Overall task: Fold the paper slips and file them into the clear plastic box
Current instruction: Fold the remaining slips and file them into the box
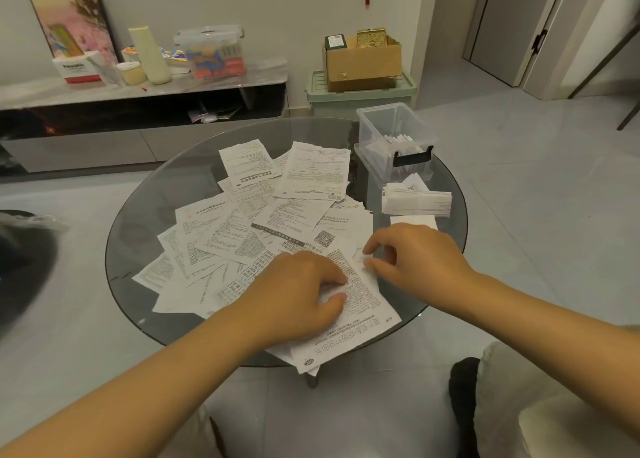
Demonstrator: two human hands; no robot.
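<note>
One round glass table (145,215) bears a loose spread of well over a dozen flat printed paper slips (263,222), one clear rectangular plastic box (394,135) with a black latch at its far right edge, upright folded slips inside, and a small stack of folded slips (415,201) just in front of it. Left hand (298,298), fingers curled, presses and pinches the nearest slip (349,333); right hand (415,260), loosely curled, pinches that slip's far edge.

White black-printed paper slips (277,222); clear plastic box (394,138).
</note>
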